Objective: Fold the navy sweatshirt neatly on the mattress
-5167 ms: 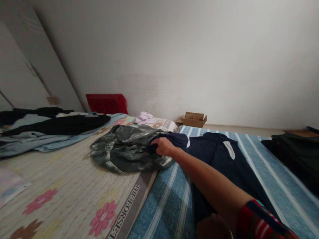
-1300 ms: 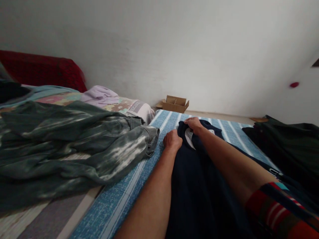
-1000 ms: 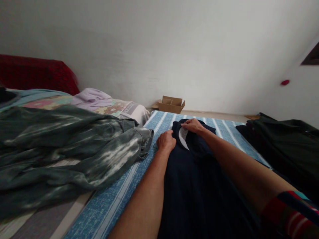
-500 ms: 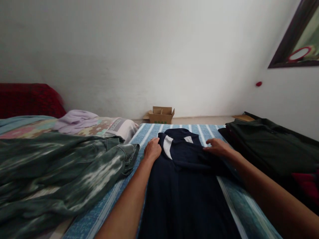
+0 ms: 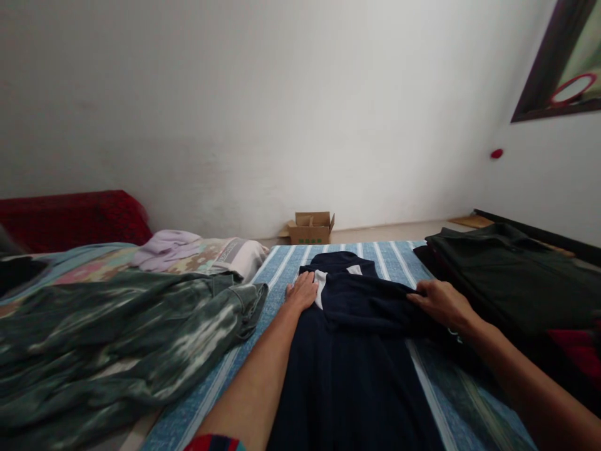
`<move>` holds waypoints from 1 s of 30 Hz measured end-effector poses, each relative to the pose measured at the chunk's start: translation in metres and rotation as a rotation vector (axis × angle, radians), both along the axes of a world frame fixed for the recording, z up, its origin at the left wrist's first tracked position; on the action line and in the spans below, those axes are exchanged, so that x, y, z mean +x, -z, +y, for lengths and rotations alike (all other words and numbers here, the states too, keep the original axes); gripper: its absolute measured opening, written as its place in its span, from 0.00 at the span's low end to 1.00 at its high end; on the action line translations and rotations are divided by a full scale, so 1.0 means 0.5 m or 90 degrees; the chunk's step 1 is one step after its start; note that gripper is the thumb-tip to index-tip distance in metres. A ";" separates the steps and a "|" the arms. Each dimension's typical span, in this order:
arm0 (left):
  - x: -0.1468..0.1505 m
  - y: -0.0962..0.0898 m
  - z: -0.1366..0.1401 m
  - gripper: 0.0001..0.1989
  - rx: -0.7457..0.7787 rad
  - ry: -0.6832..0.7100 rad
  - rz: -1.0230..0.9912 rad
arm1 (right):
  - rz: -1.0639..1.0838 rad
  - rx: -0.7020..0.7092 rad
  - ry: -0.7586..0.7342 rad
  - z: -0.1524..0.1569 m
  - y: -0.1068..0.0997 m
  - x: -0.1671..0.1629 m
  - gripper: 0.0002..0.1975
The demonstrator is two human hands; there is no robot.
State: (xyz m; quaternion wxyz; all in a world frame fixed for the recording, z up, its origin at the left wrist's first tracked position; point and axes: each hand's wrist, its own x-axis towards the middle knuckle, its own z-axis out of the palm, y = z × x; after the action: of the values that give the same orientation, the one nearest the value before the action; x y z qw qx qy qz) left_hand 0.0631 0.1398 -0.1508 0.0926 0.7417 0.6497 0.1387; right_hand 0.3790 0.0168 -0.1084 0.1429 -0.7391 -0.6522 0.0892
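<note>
A dark navy garment (image 5: 352, 376) with light grey patches lies lengthwise in front of me, its upper part folded over. My left hand (image 5: 303, 290) rests on its upper left edge beside a grey patch, fingers laid over the cloth. At the right, my right hand (image 5: 441, 302) pinches the end of the folded navy section and holds it stretched sideways. The lower end of the garment runs out of view at the bottom.
Blue striped bedding (image 5: 272, 269) lies beneath. Green tie-dyed clothing (image 5: 141, 338) spreads at the left, with a lilac cloth (image 5: 166, 249) behind it. Dark folded clothes (image 5: 511, 269) are stacked at the right. An open cardboard box (image 5: 310, 228) stands by the wall.
My right hand has moved right and closed on the folded navy cloth, pulling it straighter. My left hand has shifted from the garment's edge onto it, partly covering the grey patch.
</note>
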 end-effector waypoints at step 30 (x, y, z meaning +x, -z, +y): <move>-0.017 0.006 0.016 0.19 -0.001 0.012 0.074 | 0.184 -0.069 -0.026 -0.028 0.050 0.046 0.26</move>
State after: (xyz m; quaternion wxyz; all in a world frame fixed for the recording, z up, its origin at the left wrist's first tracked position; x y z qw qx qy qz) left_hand 0.0547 0.1477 -0.1536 0.0566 0.7545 0.6471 0.0938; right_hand 0.4020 0.0029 -0.1332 0.1936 -0.7118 -0.6337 0.2327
